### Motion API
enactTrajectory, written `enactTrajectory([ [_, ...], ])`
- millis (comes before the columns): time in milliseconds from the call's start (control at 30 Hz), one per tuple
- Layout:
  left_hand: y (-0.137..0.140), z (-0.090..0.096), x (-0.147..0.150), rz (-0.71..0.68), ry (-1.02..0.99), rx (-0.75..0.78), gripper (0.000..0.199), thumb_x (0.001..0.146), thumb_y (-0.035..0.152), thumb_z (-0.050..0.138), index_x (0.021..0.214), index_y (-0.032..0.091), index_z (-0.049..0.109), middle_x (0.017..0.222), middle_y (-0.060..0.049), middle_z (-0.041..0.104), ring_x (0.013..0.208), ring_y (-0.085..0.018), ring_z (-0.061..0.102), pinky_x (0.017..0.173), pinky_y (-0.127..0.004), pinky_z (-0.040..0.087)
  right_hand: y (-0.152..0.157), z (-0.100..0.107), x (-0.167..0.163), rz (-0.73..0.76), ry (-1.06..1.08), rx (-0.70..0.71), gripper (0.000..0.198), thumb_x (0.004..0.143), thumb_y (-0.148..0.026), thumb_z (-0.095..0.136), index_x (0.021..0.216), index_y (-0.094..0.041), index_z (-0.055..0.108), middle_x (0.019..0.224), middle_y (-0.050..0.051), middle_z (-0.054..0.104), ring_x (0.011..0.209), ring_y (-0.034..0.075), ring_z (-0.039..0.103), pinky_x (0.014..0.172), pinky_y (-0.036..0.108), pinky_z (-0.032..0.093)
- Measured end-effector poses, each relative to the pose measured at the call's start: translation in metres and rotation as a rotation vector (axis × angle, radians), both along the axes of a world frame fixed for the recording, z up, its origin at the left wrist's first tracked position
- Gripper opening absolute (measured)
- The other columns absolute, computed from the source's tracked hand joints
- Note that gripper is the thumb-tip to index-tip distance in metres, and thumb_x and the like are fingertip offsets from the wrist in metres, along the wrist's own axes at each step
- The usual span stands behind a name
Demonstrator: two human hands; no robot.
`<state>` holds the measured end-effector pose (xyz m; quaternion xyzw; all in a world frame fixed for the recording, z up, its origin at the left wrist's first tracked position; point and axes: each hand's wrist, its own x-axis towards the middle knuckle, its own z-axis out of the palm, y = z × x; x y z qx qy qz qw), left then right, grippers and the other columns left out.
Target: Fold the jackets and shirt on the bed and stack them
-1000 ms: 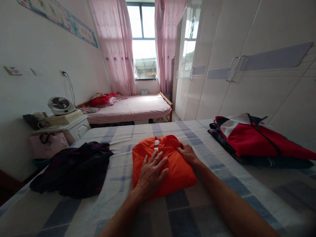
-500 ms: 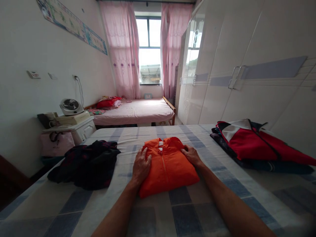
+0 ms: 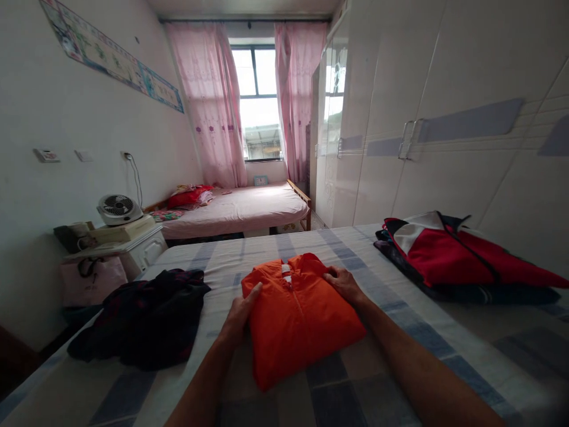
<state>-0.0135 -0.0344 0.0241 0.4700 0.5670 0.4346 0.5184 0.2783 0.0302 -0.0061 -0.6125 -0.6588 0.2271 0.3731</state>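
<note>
A folded orange jacket (image 3: 302, 323) with a front zipper and a white label at its collar is in front of me, over the checked bed sheet. My left hand (image 3: 240, 308) is closed on its left edge, thumb on top and the other fingers hidden beneath. At the upper right edge, my right hand (image 3: 344, 284) grips the fabric with bent fingers. To the left lies a rumpled dark garment (image 3: 146, 320), apart from both hands. A pile topped by a red, white and black jacket (image 3: 462, 252) rests on the right side of the bed.
The bed sheet (image 3: 347, 394) has blue and white checks. Beyond it stands a second bed with a pink sheet (image 3: 249, 207). A white wardrobe (image 3: 400, 178) runs along the right. On the left, a fan (image 3: 119, 209) tops a white cabinet (image 3: 149, 252) beside a pink bag (image 3: 91, 277).
My left hand has gone from lying flat on the orange jacket to gripping its left edge. The jacket looks larger and slightly tilted. The whole view has shifted a little.
</note>
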Motion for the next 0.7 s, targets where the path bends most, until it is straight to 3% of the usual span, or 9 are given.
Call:
enactTrajectory([
  [100, -0.01, 0.006, 0.007, -0.144, -0.273, -0.081, 0.048, 0.074, 0.052, 0.067, 0.102, 0.013, 0.066, 0.098, -0.013, 0.073, 0.09, -0.025, 0.069, 0.083, -0.035, 0.054, 0.0, 0.001, 0.001, 0.004, 0.025, -0.009, 0.024, 0.077, -0.033, 0.051, 0.087, -0.021, 0.07, 0.087, 0.003, 0.072, 0.082, 0.019, 0.063, 0.072, 0.026, 0.043],
  [200, -0.016, 0.007, 0.014, -0.176, -0.459, -0.094, 0.044, 0.075, 0.04, 0.07, 0.111, 0.015, 0.064, 0.105, -0.011, 0.072, 0.096, -0.024, 0.068, 0.087, -0.034, 0.054, -0.001, 0.003, 0.001, 0.004, 0.047, -0.018, 0.023, 0.076, -0.031, 0.052, 0.084, -0.02, 0.07, 0.084, 0.003, 0.072, 0.081, 0.019, 0.063, 0.071, 0.026, 0.043],
  [267, -0.017, 0.006, 0.018, -0.177, -0.542, -0.192, 0.044, 0.075, 0.035, 0.071, 0.113, 0.014, 0.062, 0.105, -0.012, 0.071, 0.097, -0.026, 0.068, 0.085, -0.035, 0.055, -0.002, 0.005, 0.0, 0.008, 0.069, -0.027, 0.022, 0.076, -0.031, 0.053, 0.083, -0.019, 0.07, 0.082, 0.003, 0.071, 0.081, 0.019, 0.062, 0.071, 0.026, 0.042],
  [400, -0.012, 0.003, 0.019, -0.076, -0.633, -0.348, 0.037, 0.074, 0.022, 0.07, 0.108, 0.008, 0.063, 0.096, -0.014, 0.073, 0.088, -0.026, 0.071, 0.079, -0.035, 0.058, -0.005, 0.008, 0.001, 0.015, 0.16, -0.052, 0.023, 0.076, -0.035, 0.055, 0.084, -0.019, 0.069, 0.086, 0.003, 0.071, 0.085, 0.019, 0.062, 0.075, 0.027, 0.043],
  [700, 0.004, 0.0, 0.015, 0.176, -0.797, -0.182, 0.035, 0.081, 0.016, 0.059, 0.116, 0.01, 0.059, 0.092, -0.01, 0.074, 0.082, -0.022, 0.072, 0.078, -0.034, 0.059, 0.004, 0.003, 0.004, -0.112, 0.61, -0.202, 0.046, 0.092, -0.053, 0.03, 0.094, -0.016, 0.057, 0.09, 0.011, 0.068, 0.075, 0.016, 0.065, 0.069, 0.028, 0.052],
])
